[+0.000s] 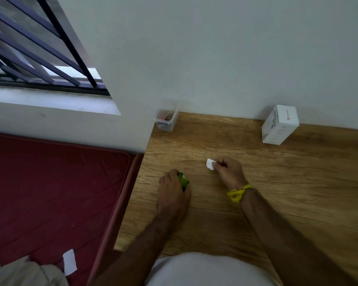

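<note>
My left hand (173,190) rests on the wooden table (277,182) near its left edge and grips a small green packet (183,181), mostly hidden under the fingers. My right hand (227,171), with a yellow band (238,193) tied at the wrist, pinches a small white piece of paper (210,164) just above the tabletop. The two hands are about a hand's width apart.
A clear plastic container (166,118) with small dark items stands at the table's back left corner by the wall. A white box (280,124) stands at the back right. A red mattress (50,193) lies to the left, with a white paper slip (69,262) on it.
</note>
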`<state>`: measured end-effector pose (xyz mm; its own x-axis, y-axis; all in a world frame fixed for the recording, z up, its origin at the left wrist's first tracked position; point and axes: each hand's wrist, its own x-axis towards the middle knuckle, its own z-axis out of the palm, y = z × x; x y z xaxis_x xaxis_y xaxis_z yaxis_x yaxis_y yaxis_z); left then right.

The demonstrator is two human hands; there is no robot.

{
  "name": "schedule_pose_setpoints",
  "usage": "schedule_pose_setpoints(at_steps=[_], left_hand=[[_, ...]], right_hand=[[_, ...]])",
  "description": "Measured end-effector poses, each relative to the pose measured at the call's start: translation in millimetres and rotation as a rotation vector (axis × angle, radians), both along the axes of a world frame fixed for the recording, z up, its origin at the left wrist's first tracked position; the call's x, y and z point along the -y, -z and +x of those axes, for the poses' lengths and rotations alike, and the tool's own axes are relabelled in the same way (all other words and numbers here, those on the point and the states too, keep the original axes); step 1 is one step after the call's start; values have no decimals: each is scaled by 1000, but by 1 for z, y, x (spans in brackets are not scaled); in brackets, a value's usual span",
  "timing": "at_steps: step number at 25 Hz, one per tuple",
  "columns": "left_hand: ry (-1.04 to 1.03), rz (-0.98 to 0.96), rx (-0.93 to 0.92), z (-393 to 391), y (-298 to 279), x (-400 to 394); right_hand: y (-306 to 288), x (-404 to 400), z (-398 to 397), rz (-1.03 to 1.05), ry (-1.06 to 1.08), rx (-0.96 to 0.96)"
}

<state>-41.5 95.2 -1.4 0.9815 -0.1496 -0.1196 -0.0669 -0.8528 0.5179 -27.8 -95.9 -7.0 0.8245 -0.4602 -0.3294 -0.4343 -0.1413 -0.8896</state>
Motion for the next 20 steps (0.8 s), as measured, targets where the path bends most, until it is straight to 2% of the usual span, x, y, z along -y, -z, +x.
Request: schedule_pose_setpoints(at_steps=[7, 11, 16, 20], left_hand=[[213, -367, 71, -25, 12, -2], [292, -404, 156, -26, 23, -3], [303, -407, 143, -26, 25, -3], [302, -434, 134, -26, 28, -5]], right_hand=[[-9, -18, -42, 122, 71, 85], [-17, -27, -55, 218, 28, 108], [-28, -28, -63, 51, -71, 165], [-34, -31, -70, 5, -233, 167]])
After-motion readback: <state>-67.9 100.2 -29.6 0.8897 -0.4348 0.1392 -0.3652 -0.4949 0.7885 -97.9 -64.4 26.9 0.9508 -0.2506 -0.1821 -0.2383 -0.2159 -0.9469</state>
